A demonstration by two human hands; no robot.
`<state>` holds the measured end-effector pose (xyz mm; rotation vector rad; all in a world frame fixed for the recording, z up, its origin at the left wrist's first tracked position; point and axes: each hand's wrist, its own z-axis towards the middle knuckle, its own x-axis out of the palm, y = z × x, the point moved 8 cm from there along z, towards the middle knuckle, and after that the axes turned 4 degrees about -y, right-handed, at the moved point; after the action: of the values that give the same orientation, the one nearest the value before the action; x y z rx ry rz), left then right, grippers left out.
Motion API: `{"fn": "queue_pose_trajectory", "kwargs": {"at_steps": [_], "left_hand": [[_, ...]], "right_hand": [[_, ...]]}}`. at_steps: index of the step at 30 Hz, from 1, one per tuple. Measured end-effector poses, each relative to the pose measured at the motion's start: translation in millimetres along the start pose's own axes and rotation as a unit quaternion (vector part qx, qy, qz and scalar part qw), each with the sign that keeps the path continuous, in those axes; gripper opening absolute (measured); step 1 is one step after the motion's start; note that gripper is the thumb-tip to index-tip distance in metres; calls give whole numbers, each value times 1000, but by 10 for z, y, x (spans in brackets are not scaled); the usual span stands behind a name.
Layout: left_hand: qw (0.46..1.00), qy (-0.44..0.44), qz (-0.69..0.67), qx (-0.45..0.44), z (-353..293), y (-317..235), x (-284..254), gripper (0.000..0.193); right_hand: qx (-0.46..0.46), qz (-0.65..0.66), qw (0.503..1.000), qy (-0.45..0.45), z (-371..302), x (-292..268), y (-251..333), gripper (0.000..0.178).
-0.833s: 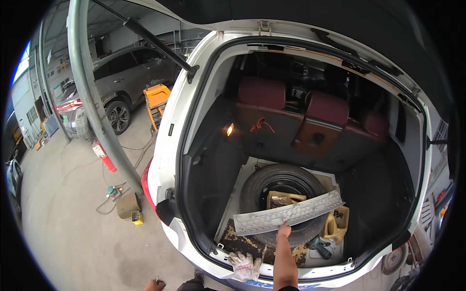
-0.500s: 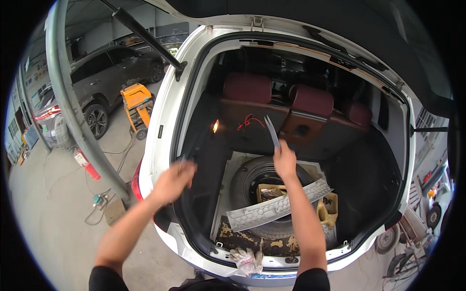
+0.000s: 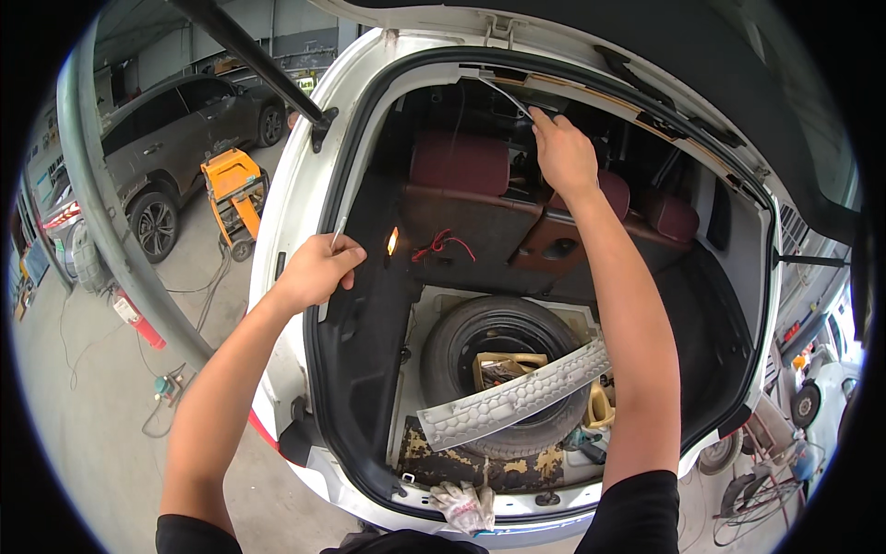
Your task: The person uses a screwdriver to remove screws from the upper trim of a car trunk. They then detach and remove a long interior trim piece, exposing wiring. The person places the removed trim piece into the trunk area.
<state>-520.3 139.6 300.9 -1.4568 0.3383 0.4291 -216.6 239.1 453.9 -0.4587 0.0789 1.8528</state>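
My right hand [image 3: 565,159] is raised to the top edge of the car's rear opening, closed around a slim grey tool [image 3: 508,96]. The tool's far end meets or lies close to the upper trim [image 3: 471,72]; which one, I cannot tell. Lower down on the left, my left hand [image 3: 318,270] is by the black door seal [image 3: 325,217], thumb and fingers pinching a thin pale rod-like piece [image 3: 341,228] that points up. Most of that piece is hidden in the fingers. Beyond this hand a small lamp [image 3: 393,241] glows on the side lining, near loose red wires [image 3: 441,245].
A spare tyre [image 3: 443,346] lies in the boot, with a grey honeycomb panel [image 3: 517,392] across it. White gloves [image 3: 464,506] rest on the rear sill. Dark red headrests [image 3: 459,164] stand behind. A gas strut [image 3: 249,57] crosses the upper left, with an orange machine [image 3: 234,185] outside.
My right hand has lifted the tool from above the tyre to the top trim. My left hand has moved up beside the door seal. The view has shifted slightly.
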Motion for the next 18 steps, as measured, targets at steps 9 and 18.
{"fn": "queue_pose_trajectory", "kwargs": {"at_steps": [9,18], "left_hand": [[999,-30,26,-19,13,15,-31,25],[997,-42,39,-45,17,-12,-31,25]], "right_hand": [[-51,36,998,-22,82,125,-154,28],[-79,54,995,-19,149,215,-158,27]]}}
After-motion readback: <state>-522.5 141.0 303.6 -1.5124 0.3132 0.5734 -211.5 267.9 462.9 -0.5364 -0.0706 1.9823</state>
